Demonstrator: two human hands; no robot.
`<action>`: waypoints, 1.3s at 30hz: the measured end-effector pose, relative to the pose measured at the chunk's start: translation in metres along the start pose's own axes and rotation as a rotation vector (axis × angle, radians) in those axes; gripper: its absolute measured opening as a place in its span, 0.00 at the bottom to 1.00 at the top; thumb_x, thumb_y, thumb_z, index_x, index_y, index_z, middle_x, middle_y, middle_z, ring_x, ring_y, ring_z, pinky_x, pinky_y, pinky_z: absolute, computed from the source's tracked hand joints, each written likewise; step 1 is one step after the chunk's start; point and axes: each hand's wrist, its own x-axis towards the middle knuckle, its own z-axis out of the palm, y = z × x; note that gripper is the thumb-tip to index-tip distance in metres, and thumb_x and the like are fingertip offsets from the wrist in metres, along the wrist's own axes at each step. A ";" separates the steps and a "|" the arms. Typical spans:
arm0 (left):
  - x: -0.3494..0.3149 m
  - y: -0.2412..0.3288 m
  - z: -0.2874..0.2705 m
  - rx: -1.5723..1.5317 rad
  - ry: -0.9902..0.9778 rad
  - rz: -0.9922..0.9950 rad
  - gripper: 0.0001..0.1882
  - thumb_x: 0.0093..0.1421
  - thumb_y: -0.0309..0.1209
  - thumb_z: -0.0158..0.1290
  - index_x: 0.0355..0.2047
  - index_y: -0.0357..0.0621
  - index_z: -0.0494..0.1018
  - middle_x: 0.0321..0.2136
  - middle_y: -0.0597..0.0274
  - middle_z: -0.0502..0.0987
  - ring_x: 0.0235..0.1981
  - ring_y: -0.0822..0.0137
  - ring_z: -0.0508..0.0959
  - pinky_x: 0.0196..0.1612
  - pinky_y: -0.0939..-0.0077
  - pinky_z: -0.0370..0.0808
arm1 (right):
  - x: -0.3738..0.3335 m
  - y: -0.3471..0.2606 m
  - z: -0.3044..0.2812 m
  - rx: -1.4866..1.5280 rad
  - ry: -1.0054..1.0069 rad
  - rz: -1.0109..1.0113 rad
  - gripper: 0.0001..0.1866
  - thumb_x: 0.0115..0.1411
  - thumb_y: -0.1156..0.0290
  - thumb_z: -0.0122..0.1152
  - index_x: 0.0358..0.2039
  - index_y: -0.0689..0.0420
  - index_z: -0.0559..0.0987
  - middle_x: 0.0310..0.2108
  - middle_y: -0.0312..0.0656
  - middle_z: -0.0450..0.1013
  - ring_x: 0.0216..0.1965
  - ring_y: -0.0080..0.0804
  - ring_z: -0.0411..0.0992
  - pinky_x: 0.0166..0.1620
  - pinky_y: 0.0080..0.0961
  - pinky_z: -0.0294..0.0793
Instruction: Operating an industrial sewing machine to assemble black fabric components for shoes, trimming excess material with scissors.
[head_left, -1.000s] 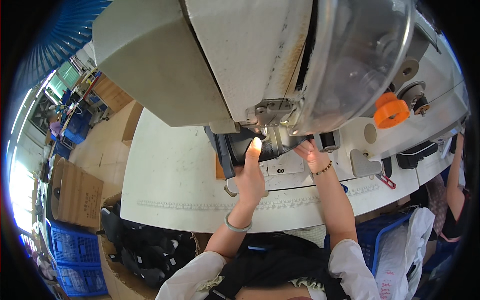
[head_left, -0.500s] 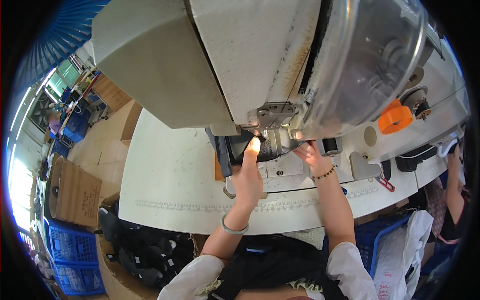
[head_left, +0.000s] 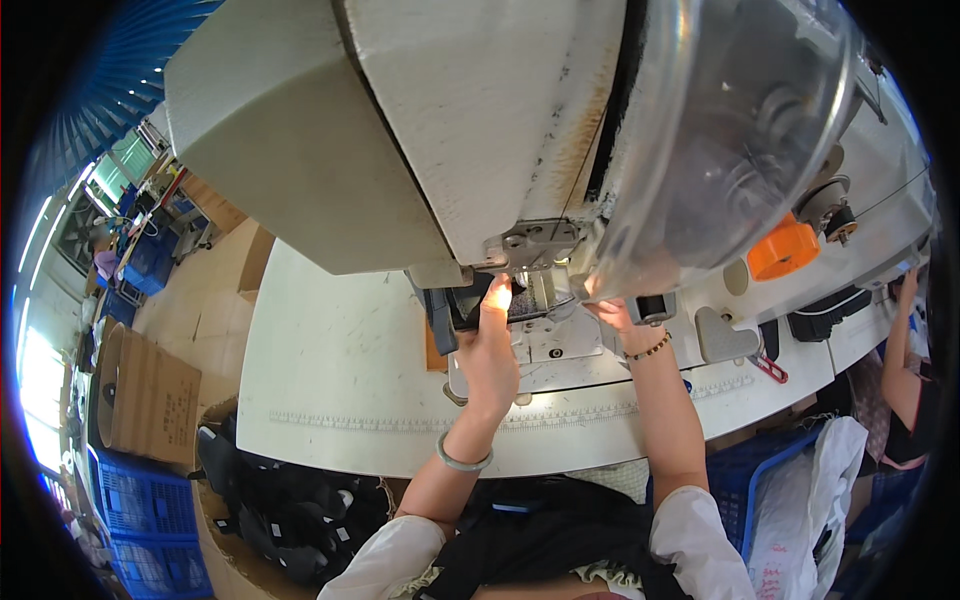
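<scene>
A black fabric piece [head_left: 442,312] with a grey textured patch lies under the presser area of a large sewing machine [head_left: 480,130]. My left hand [head_left: 488,355] is closed on its left part, thumb on top in the bright lamp light and the other fingers hidden beneath. At the right end of the piece is my right hand [head_left: 618,317], its fingers bent together at the fabric's edge. Their tips are partly covered by the machine's clear guard [head_left: 720,150]. The needle itself is hard to make out.
An orange knob [head_left: 783,248] and a thread bobbin stand right of the guard. Red-handled snips [head_left: 770,368] lie near a grey lever [head_left: 725,335]. A printed ruler [head_left: 400,417] runs along the table front. Below are a carton of black pieces [head_left: 285,510] and a blue crate [head_left: 745,480].
The black piece and my left hand have shifted slightly left. Less of the piece shows between my hands. My right hand stays nearly in place, its fingers a little more covered. The whole view has tilted slightly.
</scene>
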 end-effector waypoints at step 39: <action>0.032 -0.011 -0.008 -0.144 -0.242 -0.050 0.08 0.56 0.28 0.47 0.22 0.40 0.66 0.16 0.66 0.66 0.14 0.77 0.64 0.16 0.83 0.60 | 0.005 -0.002 0.030 0.203 0.366 0.092 0.20 0.61 0.56 0.37 0.25 0.56 0.71 0.04 0.31 0.56 0.01 0.16 0.45 0.05 0.10 0.46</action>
